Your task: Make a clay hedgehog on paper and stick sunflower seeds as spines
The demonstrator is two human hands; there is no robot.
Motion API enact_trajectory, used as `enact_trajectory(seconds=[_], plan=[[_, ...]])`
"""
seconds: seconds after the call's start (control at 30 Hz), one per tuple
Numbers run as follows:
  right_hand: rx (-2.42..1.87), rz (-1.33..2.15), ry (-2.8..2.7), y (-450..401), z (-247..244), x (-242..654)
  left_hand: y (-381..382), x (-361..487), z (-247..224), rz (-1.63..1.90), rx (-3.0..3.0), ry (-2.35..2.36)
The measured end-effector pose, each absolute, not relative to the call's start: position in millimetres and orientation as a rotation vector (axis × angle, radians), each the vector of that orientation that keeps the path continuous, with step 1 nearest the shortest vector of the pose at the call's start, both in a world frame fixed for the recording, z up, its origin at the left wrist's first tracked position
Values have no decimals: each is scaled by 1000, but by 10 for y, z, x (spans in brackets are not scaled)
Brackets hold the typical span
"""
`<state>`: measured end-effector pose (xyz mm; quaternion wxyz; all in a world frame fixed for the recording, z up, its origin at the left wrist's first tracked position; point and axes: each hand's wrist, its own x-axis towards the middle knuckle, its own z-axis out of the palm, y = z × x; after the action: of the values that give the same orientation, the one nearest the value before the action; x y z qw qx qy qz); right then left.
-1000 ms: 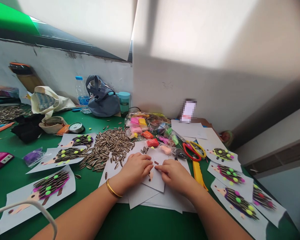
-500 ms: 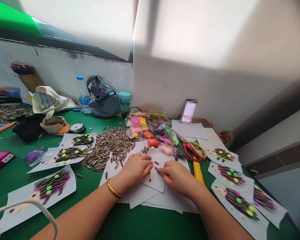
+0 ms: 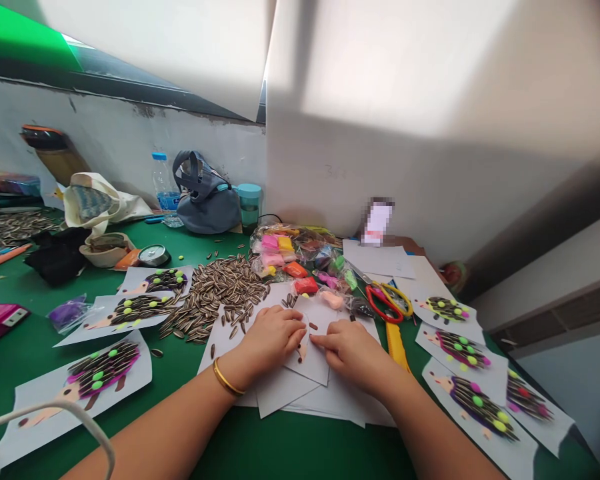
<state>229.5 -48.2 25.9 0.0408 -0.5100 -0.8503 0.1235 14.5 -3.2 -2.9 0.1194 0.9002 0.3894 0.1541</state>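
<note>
A white sheet of paper [image 3: 316, 370] lies in front of me with a partly formed clay hedgehog on it: a peach clay face [image 3: 303, 350] with a dark nose, and a small brown clay piece [image 3: 313, 326]. My left hand [image 3: 280, 333] rests on the sheet, fingers stretched out and slightly bent, grasping nothing. From the other side, my right hand [image 3: 353, 350] presses its extended index fingertip onto the paper beside the face, its other fingers bent. Whatever lies beneath that fingertip is hidden. More white sheets are stacked underneath.
Sunflower seeds [image 3: 225, 287] are heaped left of the sheets. Bagged coloured clay [image 3: 295, 263] lies behind, with scissors [image 3: 387, 300] and a yellow cutter [image 3: 397, 345] to the right. Hedgehog pictures [image 3: 145, 347] [image 3: 523, 447] flank both sides. A white cable [image 3: 83, 413] crosses the lower left.
My right index fingertip has shifted slightly left and now covers the brown clay piece it was touching. My left hand has stayed in place.
</note>
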Motion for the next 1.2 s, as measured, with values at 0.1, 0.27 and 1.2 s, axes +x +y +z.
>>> enact_trajectory(seconds=[0.1,0.27,1.2], plan=[[-1590,377,-2554,-465,240,2318,-34,145,-26,453,2635,1139],[-1594,385,-2555,-460,229,2307,-37,142,-30,464,2638,1135],[-1651,377,-2464,-415,196,2353,-41,132,-34,430,2681,1102]])
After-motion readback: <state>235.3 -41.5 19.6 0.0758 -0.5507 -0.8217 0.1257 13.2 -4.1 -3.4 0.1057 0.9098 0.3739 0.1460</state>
